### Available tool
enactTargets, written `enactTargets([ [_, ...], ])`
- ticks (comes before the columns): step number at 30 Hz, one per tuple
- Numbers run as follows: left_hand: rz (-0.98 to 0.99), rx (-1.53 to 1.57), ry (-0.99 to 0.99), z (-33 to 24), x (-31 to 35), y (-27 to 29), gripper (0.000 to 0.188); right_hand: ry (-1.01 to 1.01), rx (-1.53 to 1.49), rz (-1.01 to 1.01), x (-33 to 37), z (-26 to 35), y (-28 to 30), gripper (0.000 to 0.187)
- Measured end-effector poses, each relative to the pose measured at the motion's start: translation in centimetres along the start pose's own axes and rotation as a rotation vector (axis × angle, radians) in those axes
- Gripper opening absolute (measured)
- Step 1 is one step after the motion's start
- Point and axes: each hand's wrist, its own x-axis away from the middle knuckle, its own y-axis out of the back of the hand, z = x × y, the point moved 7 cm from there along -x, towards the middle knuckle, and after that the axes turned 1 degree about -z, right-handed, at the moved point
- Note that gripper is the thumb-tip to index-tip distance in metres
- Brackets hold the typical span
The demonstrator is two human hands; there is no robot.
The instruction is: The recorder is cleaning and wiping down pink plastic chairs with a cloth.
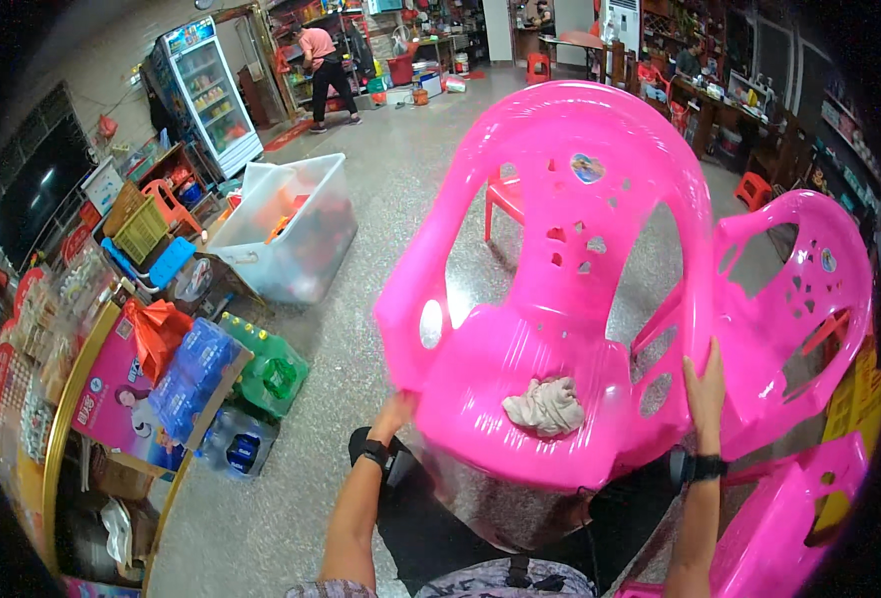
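A bright pink plastic armchair (500, 344) stands in front of me, its backrest pierced with small cut-out shapes. At the chair's near left side, my left hand (397, 412) is closed on the edge under the armrest, with its fingertips partly hidden. On the opposite side my right hand (704, 394) grips the right armrest support. A crumpled pale cloth (546, 406) lies on the seat between the two hands, touched by neither.
More pink chairs stand at the right, one upright (809, 289) and one at the lower right (794, 518). Left are a translucent bin (296, 244), packs of green bottles (266, 369) and a display counter (111, 399). A person (323, 70) bends near a glass-door fridge (206, 95).
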Motion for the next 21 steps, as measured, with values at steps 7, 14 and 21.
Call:
enactTargets([
  [7,-0.254,0.300,-0.064,-11.3,2.4,5.7,0.063,-0.093,-0.086,0.021,8.1,3.1,2.9,0.070],
  [14,-0.460,-0.418,0.192,-11.1,2.3,4.0,0.063,-0.111,-0.292,0.073,11.7,4.6,4.3,0.075],
  [21,-0.417,-0.765,-0.318,-21.3,3.7,-3.8,0.048,0.028,-0.010,-0.059,6.5,6.6,5.4,0.057],
])
